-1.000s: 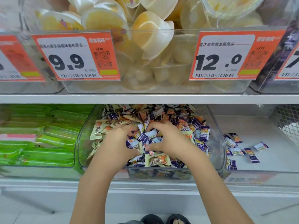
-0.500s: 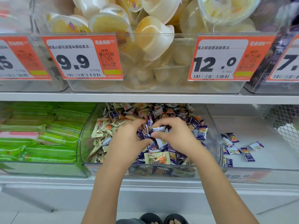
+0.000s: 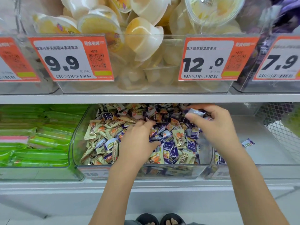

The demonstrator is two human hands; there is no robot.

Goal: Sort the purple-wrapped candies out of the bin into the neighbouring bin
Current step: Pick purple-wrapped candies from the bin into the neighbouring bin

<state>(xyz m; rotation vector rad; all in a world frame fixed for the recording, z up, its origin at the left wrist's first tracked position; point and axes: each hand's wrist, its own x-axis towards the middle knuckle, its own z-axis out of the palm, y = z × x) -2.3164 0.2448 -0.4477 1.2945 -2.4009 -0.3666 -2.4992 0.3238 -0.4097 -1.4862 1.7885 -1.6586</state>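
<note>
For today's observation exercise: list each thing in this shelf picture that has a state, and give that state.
right hand: raised, pinching a purple-wrapped candy
left hand: resting in the candy pile
middle bin: full of mixed purple and cream candies
right bin: nearly bare, few candies
jelly cup bin: heaped full

The candy bin (image 3: 76, 143) is clear, smooth plastic with a glossy sheen along its rim, and the candies (image 3: 177, 140) heaped in it wear shiny, crinkled foil-like wrappers in purple and cream. The jelly cups (image 3: 142, 39) in the bin on the upper shelf look like translucent glossy plastic, and the price tags (image 3: 71, 57) at that bin's front edge look like matt printed paper. The shelf edge (image 3: 146, 98) is smooth, matt and pale, and a wire mesh basket (image 3: 279, 127) sits at the far right.
</note>
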